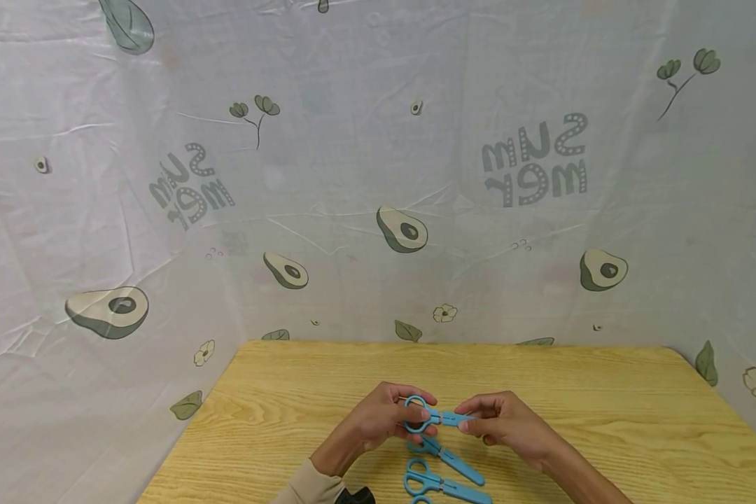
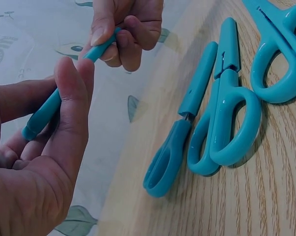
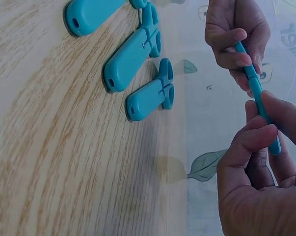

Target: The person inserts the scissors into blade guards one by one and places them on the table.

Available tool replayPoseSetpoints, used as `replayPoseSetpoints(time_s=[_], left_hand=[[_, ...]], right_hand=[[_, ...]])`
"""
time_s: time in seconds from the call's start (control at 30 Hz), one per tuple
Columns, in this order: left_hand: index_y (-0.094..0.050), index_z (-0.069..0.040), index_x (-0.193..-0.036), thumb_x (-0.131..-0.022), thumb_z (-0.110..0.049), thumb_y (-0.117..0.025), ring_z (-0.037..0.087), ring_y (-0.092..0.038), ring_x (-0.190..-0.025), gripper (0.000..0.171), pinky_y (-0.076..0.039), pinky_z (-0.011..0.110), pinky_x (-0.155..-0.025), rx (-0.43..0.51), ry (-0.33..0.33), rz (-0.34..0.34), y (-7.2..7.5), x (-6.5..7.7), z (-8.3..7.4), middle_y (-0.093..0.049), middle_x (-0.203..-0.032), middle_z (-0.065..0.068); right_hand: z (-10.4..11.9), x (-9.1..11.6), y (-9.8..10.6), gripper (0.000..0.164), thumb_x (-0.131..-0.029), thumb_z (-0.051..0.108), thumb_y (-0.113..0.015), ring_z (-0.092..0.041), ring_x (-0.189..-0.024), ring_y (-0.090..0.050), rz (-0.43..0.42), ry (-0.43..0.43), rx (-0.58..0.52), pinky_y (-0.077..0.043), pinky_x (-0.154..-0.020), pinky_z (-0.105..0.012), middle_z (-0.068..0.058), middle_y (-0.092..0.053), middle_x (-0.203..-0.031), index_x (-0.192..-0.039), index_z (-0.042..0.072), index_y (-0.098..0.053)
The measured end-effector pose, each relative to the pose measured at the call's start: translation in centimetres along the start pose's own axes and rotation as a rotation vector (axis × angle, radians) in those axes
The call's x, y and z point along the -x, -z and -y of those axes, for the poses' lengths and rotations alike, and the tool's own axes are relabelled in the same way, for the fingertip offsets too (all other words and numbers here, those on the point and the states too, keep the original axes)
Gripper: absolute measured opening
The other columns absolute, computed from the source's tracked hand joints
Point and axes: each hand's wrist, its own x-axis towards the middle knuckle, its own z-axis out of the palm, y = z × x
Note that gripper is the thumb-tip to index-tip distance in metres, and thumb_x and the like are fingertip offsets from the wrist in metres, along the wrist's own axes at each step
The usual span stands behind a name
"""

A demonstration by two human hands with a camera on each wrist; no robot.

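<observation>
A pair of blue scissors (image 1: 434, 417) is held above the table between both hands. My left hand (image 1: 381, 418) grips it by the finger loops, thumb on top. At the other end, my right hand (image 1: 513, 425) pinches the blue blade cover (image 1: 451, 418) between thumb and fingers. A sliver of metal shows between cover and handles; the blades are otherwise hidden. Below the hands, more covered blue scissors lie in a row: one pair (image 1: 456, 465) partly behind the left fingers, another pair (image 1: 446, 486) nearer me, and a loop of a third (image 1: 421, 500) at the frame's bottom edge.
The scissors rest on a light wood-grain table (image 1: 327, 367). Behind and beside it hangs a pale sheet (image 1: 346, 168) printed with avocados, leaves and mirrored lettering. A dark strap (image 1: 355, 496) sits at the left wrist, beside a beige sleeve (image 1: 311, 485).
</observation>
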Motion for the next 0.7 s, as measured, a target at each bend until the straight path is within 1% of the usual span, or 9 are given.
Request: replayPoseSetpoints(time_s=[0.27,0.5,0.7], left_hand=[[-0.067,0.007,-0.137,-0.102,-0.003,-0.070,0.011,-0.080,-0.080,0.036,-0.063,0.021,-0.064,0.002,-0.003,-0.023,-0.06,-0.15,0.22,-0.080,-0.089,0.002],[-0.070,0.006,-0.134,-0.101,-0.003,-0.072,0.012,-0.081,-0.081,0.035,-0.063,0.022,-0.065,-0.005,-0.002,-0.038,-0.16,-0.13,0.51,-0.081,-0.089,0.003],[-0.070,0.006,-0.133,-0.100,-0.003,-0.072,0.013,-0.081,-0.081,0.034,-0.063,0.023,-0.065,-0.013,-0.003,-0.045,-0.17,-0.03,0.56,-0.082,-0.092,0.009]], right_hand=[[-0.04,-0.20,-0.16,0.034,-0.104,0.014,-0.072,-0.010,-0.073,-0.052,-0.014,-0.004,0.001,-0.046,-0.066,-0.025,0.005,-0.074,-0.097,-0.130,-0.008,-0.070],[-0.33,-0.31,-0.20,0.034,-0.104,0.013,-0.072,-0.009,-0.072,-0.054,-0.002,0.000,-0.008,-0.047,-0.066,-0.025,0.006,-0.074,-0.094,-0.130,-0.009,-0.069],[-0.61,-0.45,-0.24,0.033,-0.104,0.014,-0.072,-0.009,-0.072,-0.054,-0.001,-0.008,-0.011,-0.047,-0.065,-0.025,0.006,-0.074,-0.094,-0.129,-0.007,-0.070]])
